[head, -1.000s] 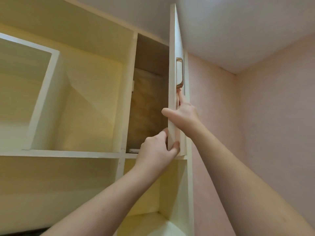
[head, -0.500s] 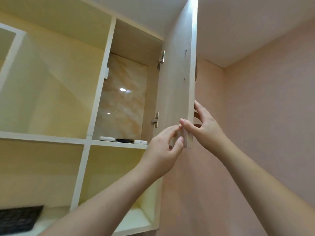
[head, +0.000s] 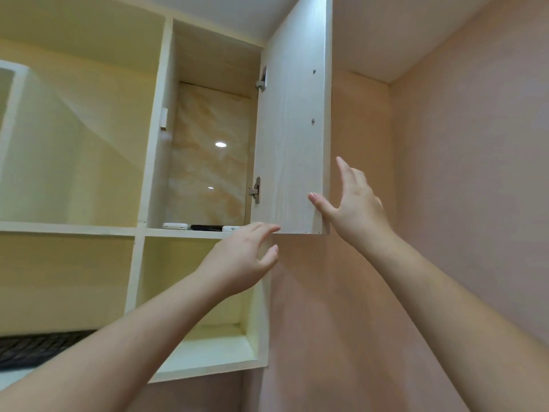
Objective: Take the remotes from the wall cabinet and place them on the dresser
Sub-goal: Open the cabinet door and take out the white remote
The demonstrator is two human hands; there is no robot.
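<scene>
The wall cabinet door (head: 292, 138) stands swung wide open to the right. On the compartment's floor lie three remotes side by side: a white remote (head: 175, 225) at the left, a black remote (head: 207, 227) in the middle, and a second white remote (head: 230, 228) partly hidden by my fingers. My left hand (head: 243, 257) hovers just below the shelf edge with fingers curled apart and holds nothing. My right hand (head: 353, 206) is spread open at the door's lower right corner, thumb against its inner face.
The cream wall cabinet (head: 139, 230) has open cubbies to the left and below. A dark woven object (head: 35, 346) lies on the lower left shelf. A pink wall (head: 460, 173) closes in at the right. The dresser is out of view.
The door has swung from nearly edge-on to fully open, which revealed the remotes. Both hands have let go of its edge, and my left hand has dropped toward the shelf.
</scene>
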